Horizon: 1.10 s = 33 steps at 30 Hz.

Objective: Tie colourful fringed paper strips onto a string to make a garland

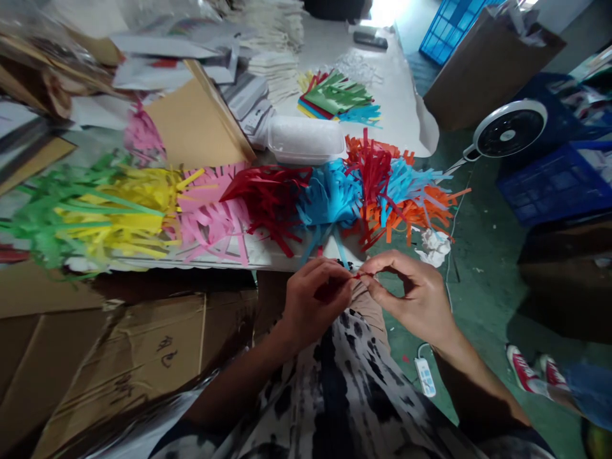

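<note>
My left hand (318, 296) and my right hand (411, 293) meet just in front of the table edge, each closed in a pinch. Between their fingertips is a small, thin red strip (356, 276), too small to make out fully. Beyond my hands a row of fringed paper lies along the table: green fringe (43, 210), yellow fringe (127, 204), pink fringe (213, 223), dark red fringe (268, 197), blue fringe (329, 191) and orange fringe (430, 207). A bright red fringe (373, 166) lies across the right part.
A clear plastic box (306, 137) stands behind the row, with stacked coloured fringe sheets (335, 95) farther back. A white round fan (511, 131) and blue crates (559, 182) are at right. Cardboard (167, 344) lies lower left. A power strip (424, 376) and another person's red shoes (523, 368) are on the floor.
</note>
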Each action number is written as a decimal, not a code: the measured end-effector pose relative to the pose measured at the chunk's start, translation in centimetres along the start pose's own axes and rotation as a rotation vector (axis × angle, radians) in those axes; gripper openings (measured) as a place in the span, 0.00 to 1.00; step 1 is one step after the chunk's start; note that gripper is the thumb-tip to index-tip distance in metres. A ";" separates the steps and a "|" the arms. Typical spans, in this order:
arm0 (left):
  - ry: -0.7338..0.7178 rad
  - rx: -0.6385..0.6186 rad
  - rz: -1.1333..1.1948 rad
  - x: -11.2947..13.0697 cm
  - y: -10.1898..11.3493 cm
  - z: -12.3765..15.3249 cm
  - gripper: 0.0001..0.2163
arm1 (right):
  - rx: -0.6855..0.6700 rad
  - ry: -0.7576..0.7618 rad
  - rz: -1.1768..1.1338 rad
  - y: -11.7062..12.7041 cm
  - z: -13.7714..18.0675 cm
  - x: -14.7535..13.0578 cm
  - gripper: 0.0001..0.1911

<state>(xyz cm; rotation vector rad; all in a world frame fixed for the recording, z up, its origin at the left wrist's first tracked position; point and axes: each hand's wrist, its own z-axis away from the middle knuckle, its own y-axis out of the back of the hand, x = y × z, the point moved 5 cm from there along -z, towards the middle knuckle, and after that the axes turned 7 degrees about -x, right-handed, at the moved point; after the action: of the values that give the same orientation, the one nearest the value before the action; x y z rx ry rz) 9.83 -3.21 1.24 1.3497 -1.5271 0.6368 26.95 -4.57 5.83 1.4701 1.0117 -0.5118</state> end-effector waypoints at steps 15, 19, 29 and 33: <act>0.101 -0.036 0.066 -0.7 -0.2 -0.2 0.03 | 0.073 -0.035 -0.012 -0.4 0.8 1.0 0.08; 0.024 0.001 0.023 -0.6 -0.3 -0.2 0.04 | 0.055 -0.018 0.011 -0.7 1.0 1.0 0.07; 0.044 -0.077 0.029 -1.4 -0.4 -0.4 0.04 | -0.010 -0.088 -0.239 -0.9 0.4 2.3 0.02; 0.024 -0.079 0.001 -1.4 -0.5 -0.6 0.04 | 0.029 -0.101 -0.260 -0.7 0.2 2.8 0.04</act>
<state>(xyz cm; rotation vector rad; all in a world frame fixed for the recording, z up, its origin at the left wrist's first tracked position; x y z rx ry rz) 10.35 -2.18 0.08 1.2775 -1.5177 0.5851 27.94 -3.99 3.14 1.3309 1.1255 -0.7826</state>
